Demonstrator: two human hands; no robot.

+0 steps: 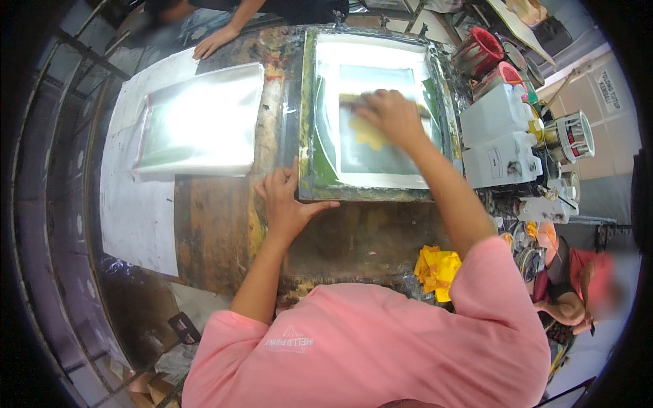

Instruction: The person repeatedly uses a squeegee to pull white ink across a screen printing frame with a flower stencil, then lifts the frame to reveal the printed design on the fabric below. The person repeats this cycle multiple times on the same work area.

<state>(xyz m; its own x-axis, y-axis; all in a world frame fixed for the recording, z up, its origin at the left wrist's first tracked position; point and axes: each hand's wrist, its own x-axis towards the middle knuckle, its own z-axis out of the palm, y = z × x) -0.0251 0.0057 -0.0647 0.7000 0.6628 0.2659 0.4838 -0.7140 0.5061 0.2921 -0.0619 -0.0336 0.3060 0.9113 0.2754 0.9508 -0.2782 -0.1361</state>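
A screen-printing frame (pixel 306 129) lies on the stained work table. Its pale mesh (pixel 360 162) has green and white borders and a yellow flower-like shape (pixel 367 136). My right hand (pixel 391 115) is closed on a squeegee (pixel 350 100) laid across the upper part of the mesh; motion blurs both, and the hand covers the tool's middle. At the frame's near left corner, my left hand (pixel 282 204) has its fingers spread. Its thumb lies along the near edge and its index finger along the left side.
A shiny clear sheet stack (pixel 197 122) lies on white paper (pixel 136 211) at left, beside another person's hand (pixel 216 42). White jugs (pixel 500 156) and paint cans (pixel 478 51) crowd the right side. A yellow cloth (pixel 437 270) sits near my right arm. Another person sits at far right.
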